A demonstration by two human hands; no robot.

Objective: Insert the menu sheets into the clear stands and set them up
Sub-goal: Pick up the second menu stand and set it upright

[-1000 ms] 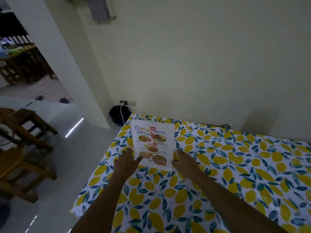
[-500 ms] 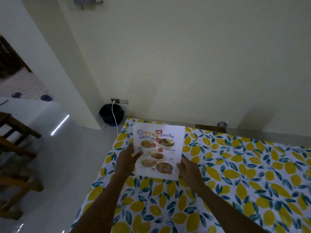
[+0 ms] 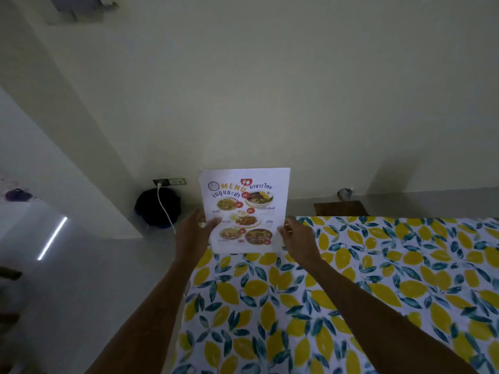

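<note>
A white menu sheet (image 3: 244,209) printed with food photos and the word MENU is held upright in the air above the far left corner of the table. My left hand (image 3: 193,233) grips its left edge and my right hand (image 3: 295,237) grips its right edge. A clear stand around the sheet cannot be made out in this dim light. The table carries a lemon-patterned cloth (image 3: 351,292).
A cream wall rises behind the table. On the floor to the left sits a black bin (image 3: 158,209) under a wall socket (image 3: 170,182) with a white cable. A brown wooden piece (image 3: 340,208) shows behind the table's far edge. Open floor lies left of the table.
The menu sheet stood on the cloth a second ago; both hands have lifted it up and away from the table surface. The camera has tilted up toward the wall.
</note>
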